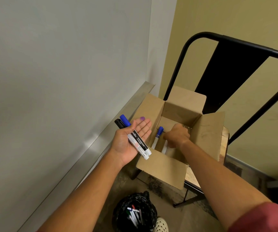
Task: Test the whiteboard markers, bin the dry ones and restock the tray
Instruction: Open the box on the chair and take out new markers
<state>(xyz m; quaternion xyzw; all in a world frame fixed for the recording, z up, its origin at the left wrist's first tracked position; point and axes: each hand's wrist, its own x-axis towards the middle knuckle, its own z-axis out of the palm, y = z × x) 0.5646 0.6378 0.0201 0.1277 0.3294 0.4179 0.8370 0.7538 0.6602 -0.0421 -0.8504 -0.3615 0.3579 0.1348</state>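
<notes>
My left hand (131,141) lies palm up with straight fingers beside the box, carrying two whiteboard markers (137,141), one with a blue cap and one with a black cap. An open cardboard box (207,131) stands on a chair seat. My right hand (176,135) reaches down inside it with curled fingers; a white marker barrel (165,148) shows just under the hand, but I cannot tell whether the hand grips it. Another blue-capped marker (157,137) lies in the box to the left of that hand. The whiteboard's metal tray (91,148) runs diagonally below the board.
A black metal chair (235,67) holds the box against the yellow wall. A bin lined with a black bag (134,213) stands on the floor below, with several markers in it. A white shoe (160,225) is next to the bin. The whiteboard (59,64) fills the left.
</notes>
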